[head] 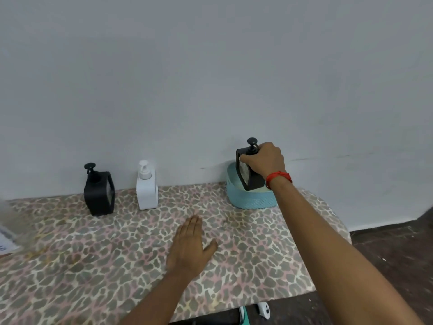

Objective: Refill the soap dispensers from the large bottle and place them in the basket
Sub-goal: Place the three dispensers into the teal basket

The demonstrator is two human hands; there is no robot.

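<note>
My right hand (264,160) grips a black pump soap dispenser (246,174) by its top, holding it tilted with its base inside the light blue basket (250,200) at the back right of the table. My left hand (191,245) lies flat and open on the patterned tablecloth (117,254), holding nothing. A second black dispenser (99,193) and a white dispenser (147,187) stand upright at the back left by the wall. A blurred clear bottle with a label (9,228) shows at the left edge.
The grey wall (210,78) runs right behind the table. Dark floor (393,254) lies to the right past the table's rounded edge. Small white and teal objects (263,310) show below the front edge.
</note>
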